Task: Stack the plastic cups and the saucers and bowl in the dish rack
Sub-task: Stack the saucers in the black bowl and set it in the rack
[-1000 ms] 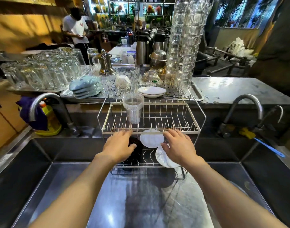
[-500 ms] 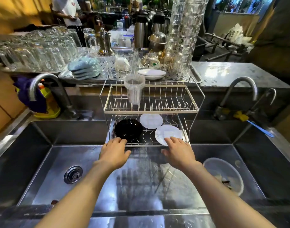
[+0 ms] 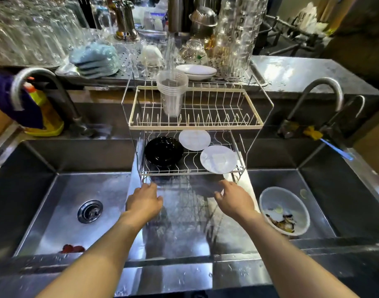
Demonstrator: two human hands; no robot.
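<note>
A two-tier wire dish rack (image 3: 195,125) stands on the steel divider between two sinks. A stack of clear plastic cups (image 3: 172,93) stands upright on its upper tier. On the lower tier lie a black bowl (image 3: 163,151) at the left and two white saucers (image 3: 194,140) (image 3: 218,159) to its right. My left hand (image 3: 144,202) and my right hand (image 3: 233,198) hover just in front of the rack's base, fingers apart, holding nothing.
Sink basins lie left (image 3: 76,211) and right, the right one holding a white bowl of food scraps (image 3: 284,210). Faucets (image 3: 40,87) (image 3: 321,91) flank the rack. Behind it, a counter carries many glasses (image 3: 27,33), stacked white plates (image 3: 196,72) and blue cloths (image 3: 94,59).
Both hands have drawn back from the rack's lower tier toward me, empty. The view has tilted down, showing more of the sinks.
</note>
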